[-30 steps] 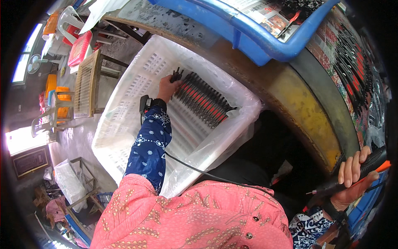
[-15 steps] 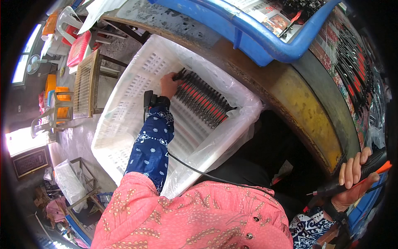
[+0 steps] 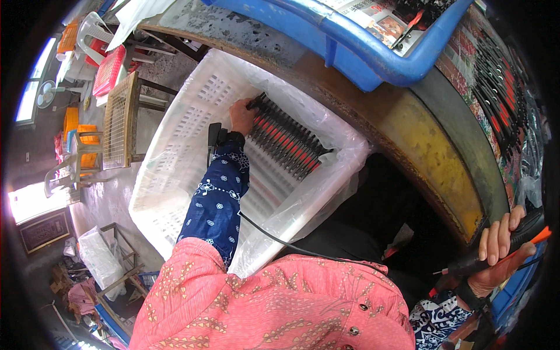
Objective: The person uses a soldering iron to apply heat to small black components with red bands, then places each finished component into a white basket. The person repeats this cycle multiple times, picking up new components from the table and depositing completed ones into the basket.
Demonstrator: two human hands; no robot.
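Note:
Inside a white plastic basket [image 3: 175, 154] lined with clear film, a row of black-and-red hand tools [image 3: 286, 140] lies packed side by side; their exact kind is too small to tell. My left hand [image 3: 241, 115] is closed at the row's far left end, its fingers on a black tool end [image 3: 255, 103]. Off to the far right, my right hand [image 3: 499, 248] wraps round a black electric screwdriver [image 3: 466, 266], whose thin metal bit points left. An orange-tipped piece [image 3: 540, 234] sticks out beside that hand; whether I hold it too cannot be made out.
A worn table edge [image 3: 431, 157] curves along the basket's far side. On it stand a blue plastic tray [image 3: 350, 41] and, at right, a pile of black-and-red tools [image 3: 499, 99]. A cable [image 3: 280, 238] crosses my front. Chairs and a wire rack [image 3: 119, 119] stand at left.
My left hand has shifted slightly right and away from me at the end of the row. The right hand keeps its grip and has hardly moved.

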